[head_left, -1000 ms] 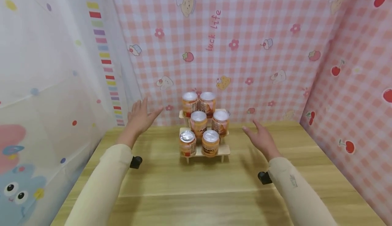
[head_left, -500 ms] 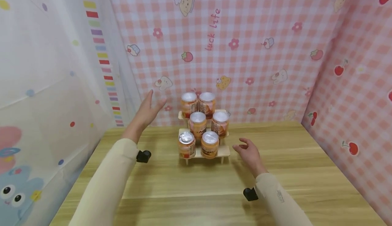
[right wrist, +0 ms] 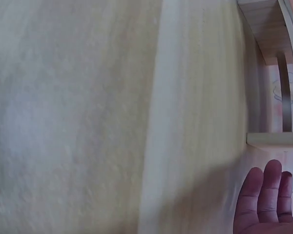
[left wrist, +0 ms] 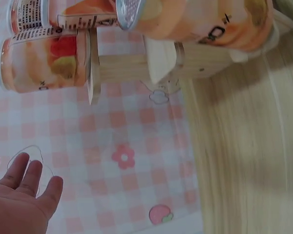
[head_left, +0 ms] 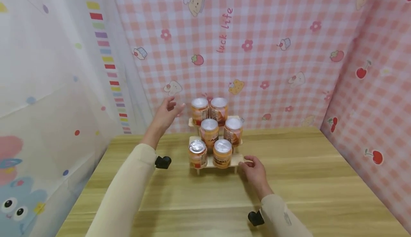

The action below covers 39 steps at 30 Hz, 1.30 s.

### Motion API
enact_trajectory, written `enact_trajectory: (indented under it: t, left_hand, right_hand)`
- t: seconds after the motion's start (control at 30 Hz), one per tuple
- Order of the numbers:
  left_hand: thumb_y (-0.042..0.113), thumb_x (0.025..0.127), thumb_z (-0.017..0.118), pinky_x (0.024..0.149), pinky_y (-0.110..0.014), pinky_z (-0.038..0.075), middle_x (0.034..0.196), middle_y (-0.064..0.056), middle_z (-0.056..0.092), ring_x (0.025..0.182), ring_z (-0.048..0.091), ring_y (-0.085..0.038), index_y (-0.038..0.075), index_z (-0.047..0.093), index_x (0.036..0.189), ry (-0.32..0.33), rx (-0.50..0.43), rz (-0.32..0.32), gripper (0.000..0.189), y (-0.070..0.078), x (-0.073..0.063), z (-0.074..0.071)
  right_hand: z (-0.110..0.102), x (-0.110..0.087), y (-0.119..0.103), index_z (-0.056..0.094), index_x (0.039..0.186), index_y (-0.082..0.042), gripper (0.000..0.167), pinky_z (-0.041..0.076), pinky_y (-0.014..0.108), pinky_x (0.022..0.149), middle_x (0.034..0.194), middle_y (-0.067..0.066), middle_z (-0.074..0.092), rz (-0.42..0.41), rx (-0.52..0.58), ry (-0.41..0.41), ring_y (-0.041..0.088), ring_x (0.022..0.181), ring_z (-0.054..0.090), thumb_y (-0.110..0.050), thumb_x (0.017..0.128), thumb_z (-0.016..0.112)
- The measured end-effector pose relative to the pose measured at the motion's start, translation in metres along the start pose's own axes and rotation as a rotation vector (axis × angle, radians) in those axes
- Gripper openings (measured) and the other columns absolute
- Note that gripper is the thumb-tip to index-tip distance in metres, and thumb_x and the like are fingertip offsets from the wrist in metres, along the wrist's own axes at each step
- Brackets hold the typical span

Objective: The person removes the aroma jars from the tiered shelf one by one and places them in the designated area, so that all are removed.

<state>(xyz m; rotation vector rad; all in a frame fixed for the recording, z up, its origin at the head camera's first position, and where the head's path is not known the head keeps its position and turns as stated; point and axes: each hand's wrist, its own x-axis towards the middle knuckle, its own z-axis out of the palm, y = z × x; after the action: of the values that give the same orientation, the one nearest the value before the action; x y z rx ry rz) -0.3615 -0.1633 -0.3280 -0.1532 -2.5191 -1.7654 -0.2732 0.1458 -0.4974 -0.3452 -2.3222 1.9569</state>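
Note:
A three-tier wooden stand (head_left: 237,160) bears orange cans with silver lids, two on each step. My left hand (head_left: 165,115) hovers left of the top step, fingers loosely bent and empty, apart from the top left can (head_left: 200,113). In the left wrist view its fingers (left wrist: 27,176) spread below the top step's can (left wrist: 44,63). At the bottom step's right end is my right hand (head_left: 255,173), its fingertips right at the board's edge beside the front right can (head_left: 222,155). The right wrist view has its fingers (right wrist: 268,195) extended near the stand's leg (right wrist: 273,140); the thumb is hidden.
The stand is on a wood-grain table (head_left: 192,201). Behind it hangs a pink checked cloth (head_left: 250,66), with another checked cloth (head_left: 379,98) on the right and a white dotted sheet (head_left: 57,98) on the left. Black wrist cameras protrude under both sleeves.
My right hand has moved left and nearer, from beside the stand to the bottom step's end. My left hand has moved right toward the top step, its fingers bending. The cans stay on their steps.

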Motion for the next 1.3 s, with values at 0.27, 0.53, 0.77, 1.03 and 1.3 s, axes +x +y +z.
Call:
enact_trajectory:
  t: [0.27, 0.53, 0.77, 1.03, 1.3]
  left_hand:
    - [0.034, 0.091, 0.073, 0.112, -0.046, 0.034, 0.15, -0.017, 0.043, 0.139, 0.038, -0.031, 0.01, 0.036, 0.151, -0.022, -0.058, 0.039, 0.075, -0.007, 0.009, 0.022]
    - [0.023, 0.087, 0.078, 0.109, -0.043, 0.038, 0.145, -0.012, 0.049, 0.133, 0.045, -0.028, 0.008, 0.038, 0.148, -0.047, -0.129, 0.063, 0.075, -0.009, 0.018, 0.04]
    - [0.01, 0.086, 0.077, 0.108, -0.041, 0.04, 0.144, -0.016, 0.049, 0.13, 0.047, -0.031, 0.005, 0.037, 0.148, -0.049, -0.18, 0.073, 0.074, -0.006, 0.022, 0.047]
    - [0.004, 0.085, 0.075, 0.106, -0.041, 0.042, 0.143, -0.018, 0.046, 0.13, 0.047, -0.032, 0.004, 0.039, 0.145, -0.059, -0.135, 0.062, 0.07, -0.006, 0.027, 0.05]
    - [0.006, 0.085, 0.077, 0.104, -0.04, 0.043, 0.142, -0.016, 0.048, 0.127, 0.048, -0.031, 0.004, 0.038, 0.146, -0.063, -0.043, 0.069, 0.073, -0.003, 0.031, 0.052]
  right_hand:
    - [0.003, 0.0, 0.008, 0.056, 0.122, 0.007, 0.031, 0.047, 0.021, 0.058, 0.089, 0.011, 0.064, -0.015, 0.012, 0.008, 0.009, 0.068, 0.056, -0.006, 0.095, 0.065]
    - [0.003, -0.002, 0.006, 0.052, 0.124, 0.008, 0.032, 0.05, 0.023, 0.057, 0.083, 0.004, 0.063, 0.028, 0.129, -0.021, 0.009, 0.066, 0.06, -0.001, 0.095, 0.063]
    - [0.003, -0.002, 0.004, 0.05, 0.124, 0.008, 0.032, 0.05, 0.023, 0.055, 0.081, 0.004, 0.063, 0.047, 0.149, -0.028, 0.009, 0.064, 0.06, 0.0, 0.096, 0.062]
    - [0.004, -0.001, 0.007, 0.051, 0.125, 0.006, 0.032, 0.049, 0.024, 0.055, 0.082, 0.004, 0.063, 0.064, 0.153, -0.03, 0.009, 0.064, 0.06, -0.002, 0.096, 0.062]
    - [0.004, 0.001, 0.008, 0.052, 0.126, 0.005, 0.033, 0.049, 0.023, 0.056, 0.081, 0.003, 0.063, 0.058, 0.151, -0.03, 0.009, 0.064, 0.06, -0.002, 0.096, 0.062]
